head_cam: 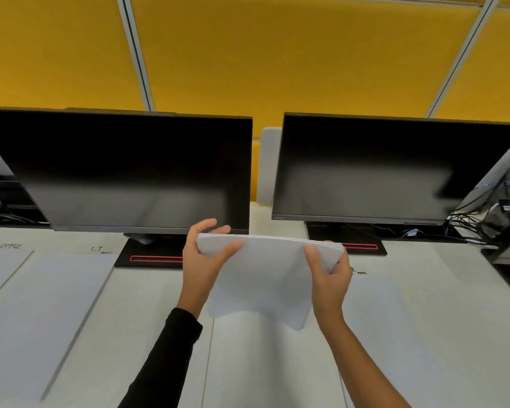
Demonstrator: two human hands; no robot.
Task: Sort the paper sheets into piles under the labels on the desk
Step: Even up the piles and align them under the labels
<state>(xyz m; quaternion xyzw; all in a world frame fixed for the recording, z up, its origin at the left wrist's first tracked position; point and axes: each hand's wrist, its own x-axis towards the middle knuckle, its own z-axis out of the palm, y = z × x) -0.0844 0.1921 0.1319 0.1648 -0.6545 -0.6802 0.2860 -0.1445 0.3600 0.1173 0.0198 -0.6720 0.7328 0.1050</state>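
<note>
A stack of white paper sheets [265, 275] is held up above the white desk [159, 295], its lower edge sagging. My left hand [202, 260] grips the stack's left upper corner, thumb in front and fingers behind. My right hand [329, 278] grips the right upper corner the same way. Handwritten labels sit along the desk's back: one at the far left [10, 246], an "I.T" label [98, 249], and one partly hidden behind my right hand [357, 271]. White sheets lie flat under the left labels [50, 307], below the held stack [265, 363] and at the right [395, 334].
Two dark monitors [136, 172] [389, 169] stand at the back on black bases with red stripes [153, 258]. Cables and equipment [495, 216] crowd the right rear corner. A yellow partition wall [277, 54] rises behind the desk.
</note>
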